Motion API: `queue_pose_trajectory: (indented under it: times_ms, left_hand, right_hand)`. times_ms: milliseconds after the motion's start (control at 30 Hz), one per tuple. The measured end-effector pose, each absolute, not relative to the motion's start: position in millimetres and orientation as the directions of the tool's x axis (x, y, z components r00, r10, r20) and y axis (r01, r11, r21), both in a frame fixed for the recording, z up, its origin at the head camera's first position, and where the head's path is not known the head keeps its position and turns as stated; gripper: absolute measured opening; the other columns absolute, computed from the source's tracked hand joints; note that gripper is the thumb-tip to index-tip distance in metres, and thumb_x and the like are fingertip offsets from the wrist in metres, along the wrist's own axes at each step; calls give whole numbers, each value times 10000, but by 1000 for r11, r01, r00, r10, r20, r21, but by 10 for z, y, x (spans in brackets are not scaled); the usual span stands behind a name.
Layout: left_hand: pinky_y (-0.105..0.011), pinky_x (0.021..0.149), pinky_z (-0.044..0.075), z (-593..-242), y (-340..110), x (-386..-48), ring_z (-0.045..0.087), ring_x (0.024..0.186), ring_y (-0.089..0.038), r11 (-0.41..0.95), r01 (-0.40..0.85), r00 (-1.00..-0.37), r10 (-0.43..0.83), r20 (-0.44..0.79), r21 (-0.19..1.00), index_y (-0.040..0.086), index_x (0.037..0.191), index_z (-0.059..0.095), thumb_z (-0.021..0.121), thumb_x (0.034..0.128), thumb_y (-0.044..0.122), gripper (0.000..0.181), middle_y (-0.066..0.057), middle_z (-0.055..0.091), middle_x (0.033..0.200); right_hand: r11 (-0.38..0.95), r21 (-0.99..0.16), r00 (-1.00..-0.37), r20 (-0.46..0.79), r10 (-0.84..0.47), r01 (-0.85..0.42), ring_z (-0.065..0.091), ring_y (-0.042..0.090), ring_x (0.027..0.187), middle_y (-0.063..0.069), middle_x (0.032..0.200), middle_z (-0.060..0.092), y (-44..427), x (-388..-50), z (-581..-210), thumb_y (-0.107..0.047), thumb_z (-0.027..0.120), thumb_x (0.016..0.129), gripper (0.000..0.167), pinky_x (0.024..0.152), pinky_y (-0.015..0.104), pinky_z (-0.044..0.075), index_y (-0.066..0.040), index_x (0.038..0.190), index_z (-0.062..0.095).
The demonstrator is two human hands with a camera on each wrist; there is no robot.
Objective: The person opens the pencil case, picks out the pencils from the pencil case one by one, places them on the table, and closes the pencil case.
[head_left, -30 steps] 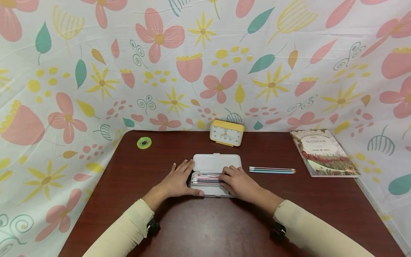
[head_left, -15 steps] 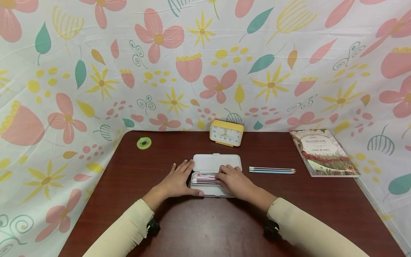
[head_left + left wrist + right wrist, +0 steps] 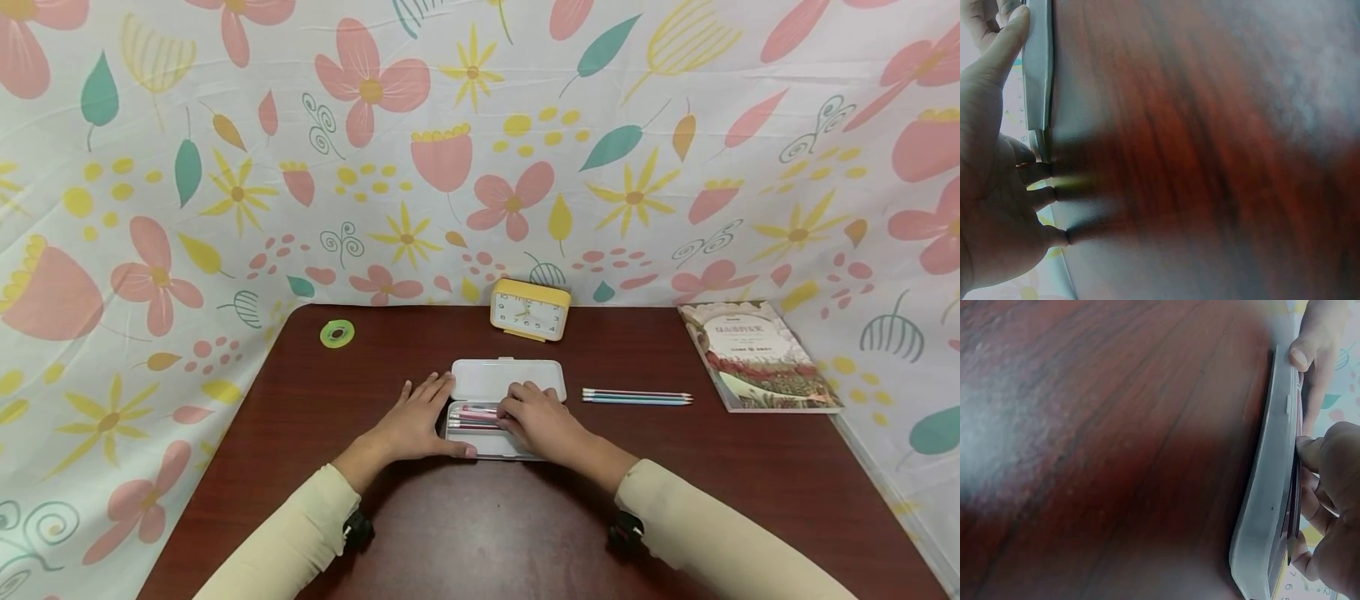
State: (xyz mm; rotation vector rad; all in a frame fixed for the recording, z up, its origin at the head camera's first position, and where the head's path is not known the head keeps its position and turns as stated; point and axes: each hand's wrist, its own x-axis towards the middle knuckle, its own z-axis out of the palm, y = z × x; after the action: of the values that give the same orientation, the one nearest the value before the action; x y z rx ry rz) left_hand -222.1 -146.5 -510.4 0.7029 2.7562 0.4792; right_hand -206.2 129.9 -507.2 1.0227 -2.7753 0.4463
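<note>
A white pencil case (image 3: 480,446) lies on the table with its lid (image 3: 506,381) folded back. Several pencils (image 3: 472,422) lie inside, some with pink or dark barrels. At the case's left end, my left hand (image 3: 412,423) rests with straight, spread fingers. Its thumb (image 3: 1010,40) lies on the front rim. My right hand (image 3: 543,423) reaches into the case from the right, thumb and fingers pinching a dark pencil (image 3: 1293,515). This pencil's sharpened tip shows in the right wrist view; the hand hides the right ends of the others in the head view.
Right of the case lie several pencils (image 3: 637,397) side by side. Behind it stands a yellow alarm clock (image 3: 529,310). A green roll of tape (image 3: 337,334) is at the back left, and a book (image 3: 757,358) at the back right. Floral cloth (image 3: 450,167) hangs behind the table.
My right hand has slid a little to the left over the pencils inside the case. The left hand has stayed in place at the case's left end.
</note>
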Motion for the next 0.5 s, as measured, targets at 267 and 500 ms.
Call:
queue_pose_trajectory:
  times_ms: [267, 500]
  left_hand:
    - [-705, 1370, 129, -5104, -1473, -2226, 160, 1740, -371, 827, 421, -849, 503, -158, 371, 74, 1778, 188, 763, 844, 848, 1342, -106, 211, 1862]
    - [-714, 1364, 138, -5115, -1469, -2227, 159, 1739, -381, 823, 430, -846, 511, -152, 372, 67, 1777, 185, 760, 848, 847, 1343, -119, 210, 1861]
  right_hand:
    - [736, -233, -772, 196, -605, -635, 595, 205, 951, -18, 1001, 659, 1144, -2080, -5054, -251, 753, 1068, 84, 758, 469, 477, -185, 1032, 791]
    - [749, -259, -790, 122, -601, -610, 598, 227, 984, 11, 1055, 690, 968, -2110, -5005, -244, 732, 1080, 100, 810, 533, 505, -176, 1074, 805]
